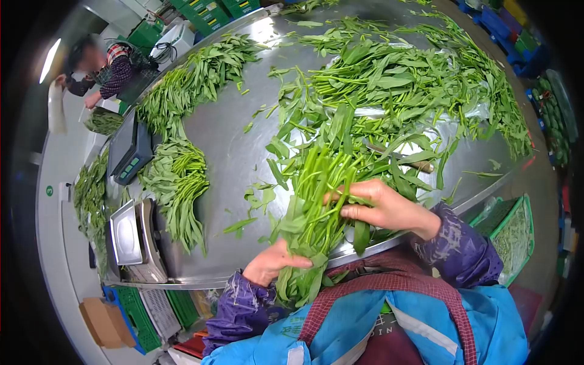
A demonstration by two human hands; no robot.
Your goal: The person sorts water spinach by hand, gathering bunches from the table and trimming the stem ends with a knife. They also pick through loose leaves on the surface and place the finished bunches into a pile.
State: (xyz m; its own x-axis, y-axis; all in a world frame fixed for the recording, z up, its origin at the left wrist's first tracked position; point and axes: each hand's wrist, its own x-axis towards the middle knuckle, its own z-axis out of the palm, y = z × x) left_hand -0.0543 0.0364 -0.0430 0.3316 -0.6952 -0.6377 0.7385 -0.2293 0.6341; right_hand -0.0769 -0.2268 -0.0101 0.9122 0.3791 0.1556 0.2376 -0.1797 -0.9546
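Note:
Upright in front of my body is a bunch of water spinach (313, 201), its cut stem ends pointing up and its leaves hanging down. My left hand (271, 261) is wrapped round the leafy lower part, thumb across the front. Higher up, my right hand (389, 210) closes thumb and fingers on stems at the bunch's right side. A knife (423, 165) with a wooden handle lies beyond my right hand, its blade partly under leaves. Loose water spinach (377, 85) is heaped across the far and right side of the metal table (237, 146).
Sorted bunches (176, 176) lie along the table's left side, beside a scale (137, 237) and another dark scale (131, 149). A person (115, 67) stands at the far left. Green crates (511, 237) stand right of the table, with more crates (137, 313) below its left edge.

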